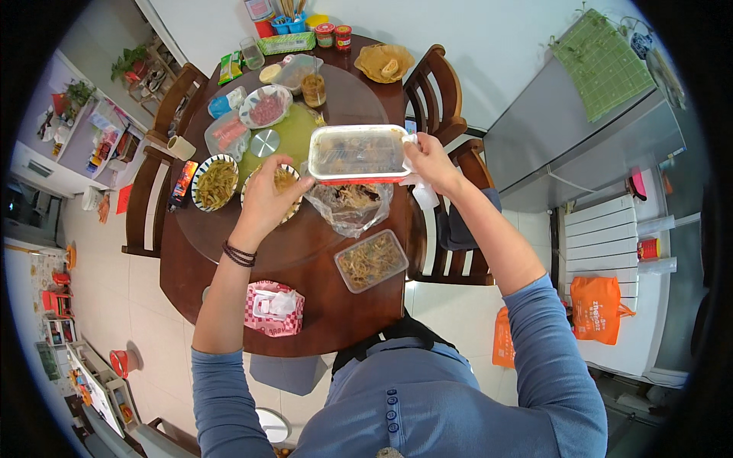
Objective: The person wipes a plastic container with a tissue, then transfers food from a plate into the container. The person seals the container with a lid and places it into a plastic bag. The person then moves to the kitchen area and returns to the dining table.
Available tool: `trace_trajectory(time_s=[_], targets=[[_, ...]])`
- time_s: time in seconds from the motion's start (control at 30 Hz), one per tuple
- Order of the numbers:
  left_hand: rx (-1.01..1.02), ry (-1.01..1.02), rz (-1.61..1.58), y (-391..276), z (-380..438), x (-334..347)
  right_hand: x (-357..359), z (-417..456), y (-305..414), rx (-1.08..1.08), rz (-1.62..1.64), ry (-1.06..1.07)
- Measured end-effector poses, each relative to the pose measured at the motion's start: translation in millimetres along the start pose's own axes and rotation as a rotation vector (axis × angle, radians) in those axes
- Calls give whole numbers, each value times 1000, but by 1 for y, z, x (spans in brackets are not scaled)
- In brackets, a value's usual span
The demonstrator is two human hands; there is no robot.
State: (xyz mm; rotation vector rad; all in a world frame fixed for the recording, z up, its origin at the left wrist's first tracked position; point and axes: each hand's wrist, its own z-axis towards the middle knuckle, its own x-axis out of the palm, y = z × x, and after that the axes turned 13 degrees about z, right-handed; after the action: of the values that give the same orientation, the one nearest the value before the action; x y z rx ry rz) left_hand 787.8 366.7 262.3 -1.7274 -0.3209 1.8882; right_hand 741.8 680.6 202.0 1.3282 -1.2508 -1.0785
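Observation:
A rectangular food container [359, 153] with a clear lid, white rim and red base is held above the table in my right hand [429, 160]. The fingers grip its right end, and a crumpled white tissue [422, 192] is bunched in the same hand. My left hand [268, 197] is empty, thumb and fingers apart, over a patterned bowl [286, 180] that it partly hides. Left of that hand stands a bowl of shredded food [215, 183]. Below the held container lies a clear plastic bag of food [352, 206], and nearer me a plastic box of noodle-like food [371, 260].
A pink tissue pack [275, 308] lies near the front edge of the brown table [338, 320]. Further back are a bowl of pink pieces [266, 107], a glass jar [313, 90] and sauce jars [342, 38]. A phone [184, 182] rests at the left edge. Wooden chairs [435, 86] flank the table.

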Motion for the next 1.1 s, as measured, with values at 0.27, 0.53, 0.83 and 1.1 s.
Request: trace_trajectory(time_s=[0.27, 0.53, 0.83, 1.1], targets=[[-49, -59, -329, 14, 12, 13, 11, -7, 14, -98, -76, -11], [-384, 92, -603, 5, 0, 16, 4, 1, 2, -112, -95, -29], [-579, 304, -791, -18, -7, 40, 26, -6, -14, -219, -205, -247], [-692, 310, -916, -40, -1, 75, 66, -27, -34, -264, -133, -432]])
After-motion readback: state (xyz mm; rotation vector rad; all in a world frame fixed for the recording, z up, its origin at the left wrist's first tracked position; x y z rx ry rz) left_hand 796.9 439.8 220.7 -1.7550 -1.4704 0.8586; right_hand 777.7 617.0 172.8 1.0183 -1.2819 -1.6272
